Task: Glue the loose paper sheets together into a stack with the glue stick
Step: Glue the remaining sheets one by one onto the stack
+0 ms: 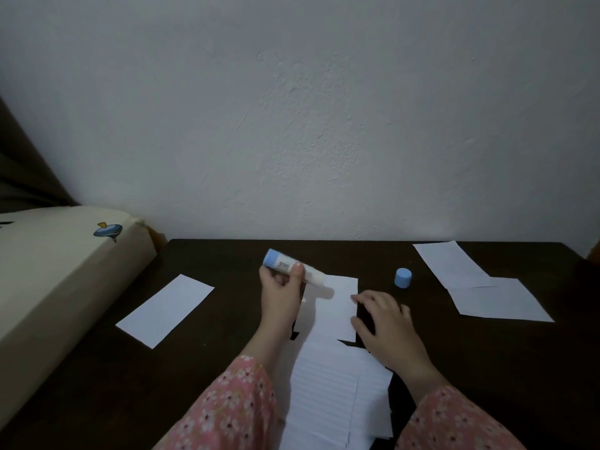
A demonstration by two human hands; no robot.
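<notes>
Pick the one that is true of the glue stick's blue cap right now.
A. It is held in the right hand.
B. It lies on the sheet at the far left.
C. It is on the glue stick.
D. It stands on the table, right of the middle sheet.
D: the blue cap stands alone on the dark table, while the left hand holds the uncapped glue stick.
</notes>
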